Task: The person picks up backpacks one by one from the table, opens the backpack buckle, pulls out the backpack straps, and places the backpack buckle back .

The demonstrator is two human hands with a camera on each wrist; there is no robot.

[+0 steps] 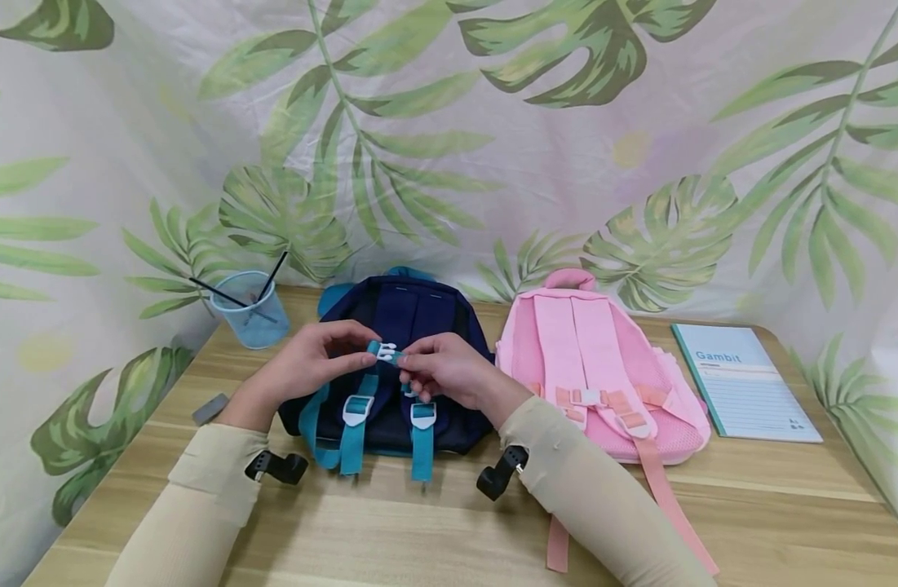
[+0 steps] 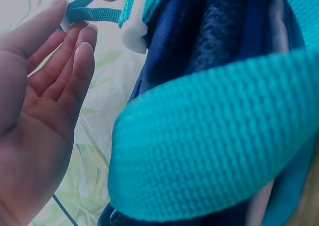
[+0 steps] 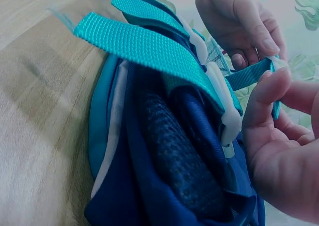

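In the head view, the left hand (image 1: 320, 359) and the right hand (image 1: 454, 371) pinch a white side-release buckle (image 1: 385, 351) on teal webbing (image 1: 368, 383) from either side, above the navy backpack (image 1: 437, 314), which lies on the wooden table (image 1: 390, 538) beside a pink backpack (image 1: 529, 342).

In the left wrist view, the left thumb and fingertips nip the buckle, its other fingers loosely bent.

In the right wrist view, the right thumb and fingers close on the webbing near white strap adjusters (image 3: 232, 126).
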